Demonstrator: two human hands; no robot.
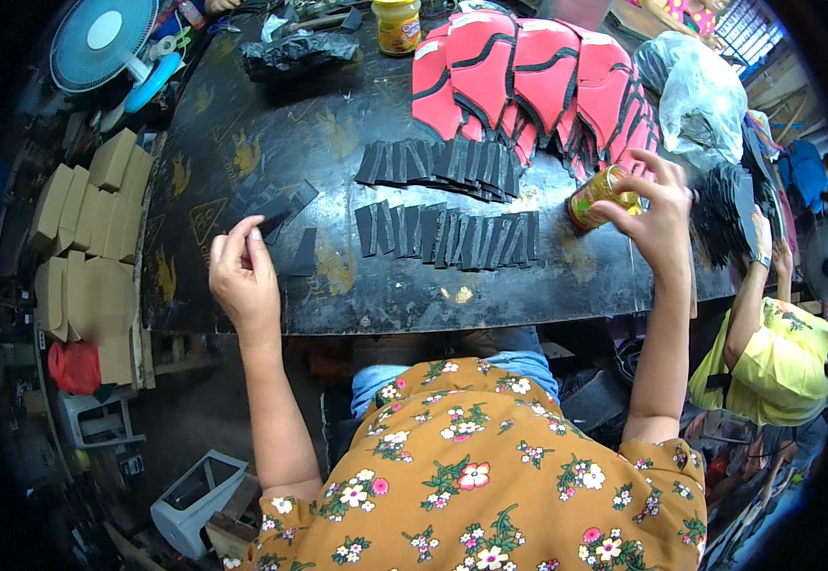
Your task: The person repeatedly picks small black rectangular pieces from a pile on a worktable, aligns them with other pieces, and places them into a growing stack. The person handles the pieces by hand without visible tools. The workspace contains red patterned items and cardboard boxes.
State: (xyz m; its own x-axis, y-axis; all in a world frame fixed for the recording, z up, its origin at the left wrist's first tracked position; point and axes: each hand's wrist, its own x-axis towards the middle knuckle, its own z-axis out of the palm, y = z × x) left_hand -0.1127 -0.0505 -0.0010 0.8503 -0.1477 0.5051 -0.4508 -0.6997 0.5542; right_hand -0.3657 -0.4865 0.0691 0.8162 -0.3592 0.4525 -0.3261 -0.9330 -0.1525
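My left hand (245, 284) is at the left of the dark table, thumb and forefinger pinched on the end of a thin black strip (270, 211). Other loose black strips (296, 203) lie around it, and one lies just right of the fingers. My right hand (657, 209) is raised, thumb and fingers apart, beside a glass jar (593, 200) with yellowish contents, which leans to the right. Two rows of overlapping black strips lie between my hands: a far row (438, 167) and a near row (447, 235), each bearing greyish edges.
Pink-red, black-edged padded pieces (547, 76) are piled at the far side. Beyond the table's left edge stand brown cartons (100, 209) and a fan (103, 30). A yellow-lidded jar (397, 27) and a black bag (300, 55) stand far back. Right, a yellow-shirted person (771, 362) handles black pieces (726, 214).
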